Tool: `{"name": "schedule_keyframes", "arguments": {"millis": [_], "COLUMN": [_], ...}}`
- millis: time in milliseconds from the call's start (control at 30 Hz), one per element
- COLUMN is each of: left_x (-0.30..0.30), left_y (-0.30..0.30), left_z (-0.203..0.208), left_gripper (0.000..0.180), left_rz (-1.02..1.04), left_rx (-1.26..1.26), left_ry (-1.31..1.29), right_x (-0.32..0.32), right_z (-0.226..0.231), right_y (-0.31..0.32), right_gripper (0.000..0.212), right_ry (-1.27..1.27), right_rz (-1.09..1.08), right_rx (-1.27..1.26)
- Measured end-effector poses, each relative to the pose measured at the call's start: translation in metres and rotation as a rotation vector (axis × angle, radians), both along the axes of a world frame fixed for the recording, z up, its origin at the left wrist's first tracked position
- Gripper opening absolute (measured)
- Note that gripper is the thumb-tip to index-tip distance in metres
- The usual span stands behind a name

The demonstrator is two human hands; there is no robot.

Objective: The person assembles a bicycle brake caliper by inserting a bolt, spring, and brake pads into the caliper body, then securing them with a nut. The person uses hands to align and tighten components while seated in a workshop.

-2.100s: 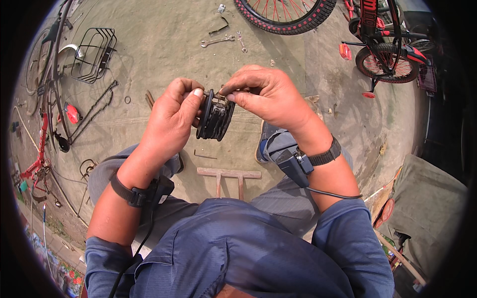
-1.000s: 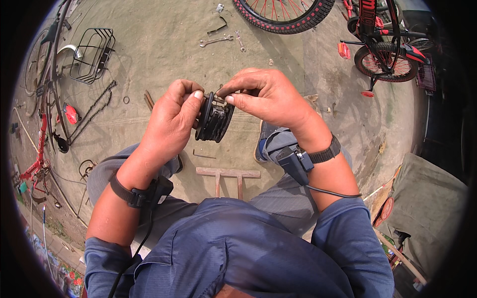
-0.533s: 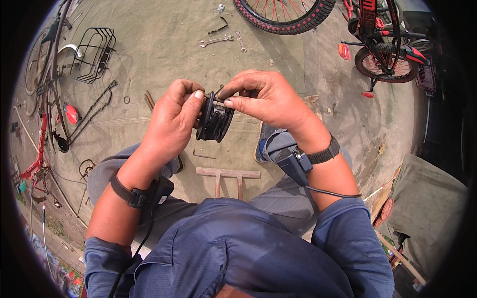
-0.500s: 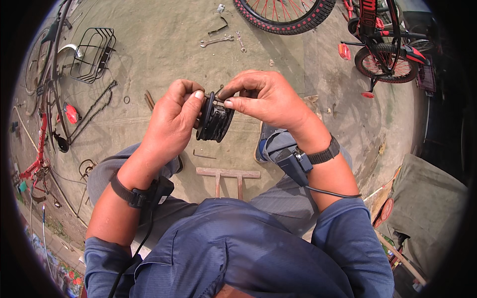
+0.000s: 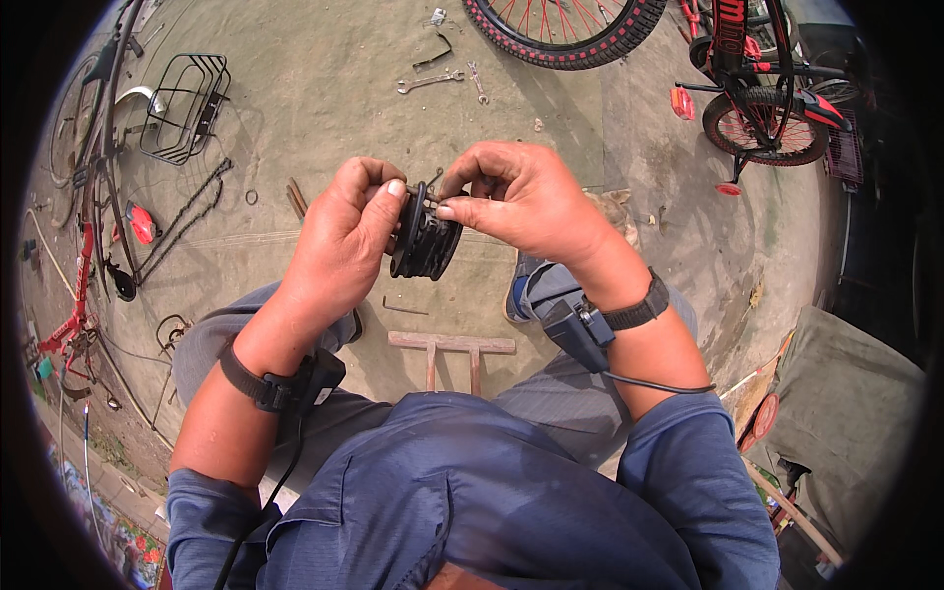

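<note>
Above my knees I hold a black spool-shaped part (image 5: 425,248) with a round rim at each end and dark, uneven material between them. My left hand (image 5: 346,224) is closed on its left rim, thumb on the near side. At the upper right of the part, my right hand (image 5: 511,197) is pinched, thumb and forefinger at its edge. A small, thin metal piece (image 5: 436,178) sticks up there, beside the forefinger. What exactly lies between the right fingertips is too small to make out.
On the ground lie wrenches (image 5: 431,83), a hex key (image 5: 404,310), a chain (image 5: 192,221) and a black wire basket (image 5: 187,108). A T-shaped metal bar (image 5: 450,343) lies between my feet. Bicycle parts stand left; a bicycle wheel (image 5: 565,49) and red-black bicycle (image 5: 733,59) are beyond.
My right fingertips have shifted slightly left along the top of the black part. The left hand keeps its hold, nearly unmoved.
</note>
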State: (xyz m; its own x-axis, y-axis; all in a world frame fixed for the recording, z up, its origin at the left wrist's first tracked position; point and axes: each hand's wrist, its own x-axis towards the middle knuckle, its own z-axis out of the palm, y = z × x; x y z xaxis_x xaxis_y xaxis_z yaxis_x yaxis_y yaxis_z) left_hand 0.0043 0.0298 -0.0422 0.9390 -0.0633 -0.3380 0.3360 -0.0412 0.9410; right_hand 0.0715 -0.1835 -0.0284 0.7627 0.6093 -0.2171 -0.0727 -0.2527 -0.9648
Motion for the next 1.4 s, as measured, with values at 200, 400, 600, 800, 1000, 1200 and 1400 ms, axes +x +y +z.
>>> {"name": "schedule_keyframes", "arguments": {"millis": [200,400,600,800,1000,1200,1400], "left_x": [0.0,0.001,0.004,0.007,0.007,0.006,0.003], "left_y": [0.0,0.0,0.002,0.006,0.005,0.002,-0.002], "left_z": [0.001,0.001,0.003,0.005,0.004,0.003,0.003], "left_gripper": [0.02,0.019,0.02,0.024,0.024,0.027,0.025], "left_rz": [0.02,0.054,0.074,0.118,0.152,0.103,0.068], "left_rx": [-0.032,-0.17,-0.247,-0.328,-0.423,-0.555,-0.593], "left_ry": [0.02,0.061,0.106,0.14,0.191,0.222,0.22], "right_x": [-0.006,-0.008,-0.005,-0.012,-0.018,-0.02,-0.021], "right_z": [-0.004,-0.014,-0.018,-0.012,-0.004,-0.009,-0.016], "right_y": [0.004,0.01,0.006,0.007,0.012,0.018,0.018], "right_gripper": [0.017,0.022,0.028,0.039,0.035,0.032,0.029], "right_ry": [-0.008,0.227,0.569,0.6,0.545,0.511,0.411], "right_rz": [-0.064,-0.287,-0.426,-0.284,-0.265,-0.357,-0.376], "right_rx": [-0.021,0.276,0.39,0.294,0.249,0.352,0.347]}}
